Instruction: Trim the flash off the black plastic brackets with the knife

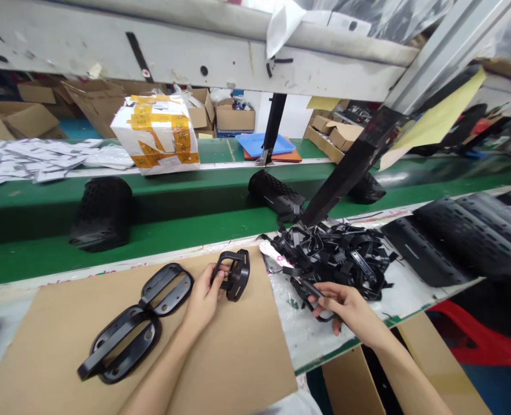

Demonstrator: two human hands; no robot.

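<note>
My left hand [205, 294] is closed around the handle of a black oval bracket [240, 276], held upright over the cardboard sheet [255, 346]. Beside that hand lie a flat black oval plate [180, 294] with a long slot and another oval plate with a raised handle [123, 340], their ends touching or overlapping. On the right, my right hand [341, 305] grips a thin black handle-like piece [309, 293] at the front edge of a heap of black parts [337, 253]. Fingers partly cover the shape of this piece.
Behind the work surface runs a green conveyor [186, 216] carrying black perforated housings [102, 213]. A black-wrapped post [354, 164] slants down close behind the heap. More black housings [428, 251] stand at right. A taped white box [158, 135] and white slips [30, 158] sit beyond.
</note>
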